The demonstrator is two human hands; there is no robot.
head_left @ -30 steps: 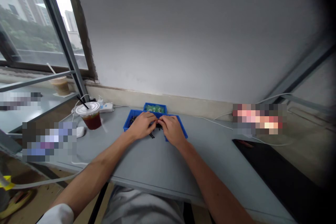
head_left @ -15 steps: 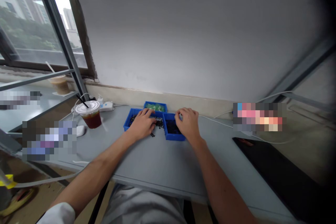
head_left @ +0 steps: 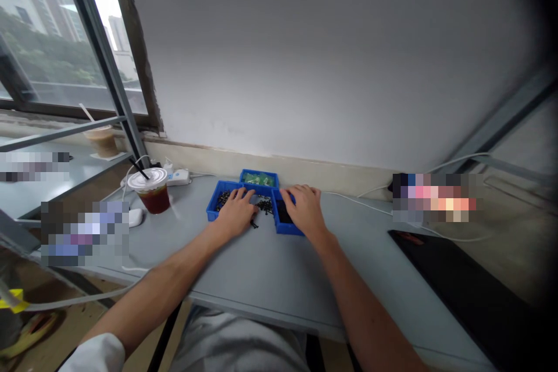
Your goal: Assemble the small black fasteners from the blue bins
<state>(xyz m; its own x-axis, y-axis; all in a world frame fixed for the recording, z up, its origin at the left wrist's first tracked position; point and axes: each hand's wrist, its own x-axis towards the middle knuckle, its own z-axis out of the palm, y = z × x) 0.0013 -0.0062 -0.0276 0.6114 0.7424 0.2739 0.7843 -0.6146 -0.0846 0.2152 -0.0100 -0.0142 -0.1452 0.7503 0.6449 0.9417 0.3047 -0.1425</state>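
My left hand (head_left: 238,213) rests at the right side of the left blue bin (head_left: 213,213), fingers apart and bent downward, thumb by the loose pile. Small black pieces, perhaps screws, fill that bin. More small black pieces (head_left: 265,205) lie loose on the table between the two front bins, and a few lie near my left thumb. My right hand (head_left: 304,209) is over the right blue bin (head_left: 289,228), its thumb apart from the fingers and nothing visible in it. Dark contents show inside this bin, partly hidden by the hand.
Behind stands a blue bin with green pieces (head_left: 258,179). To the left are a lidded cup of dark red drink (head_left: 154,197), a white power strip (head_left: 178,176) and a white case (head_left: 135,218). A black flat panel (head_left: 453,285) lies right; white cables run along the wall.
My right hand has shifted slightly left over the right bin, and its thumb and fingers have spread from a curled pose. My left hand has moved little.
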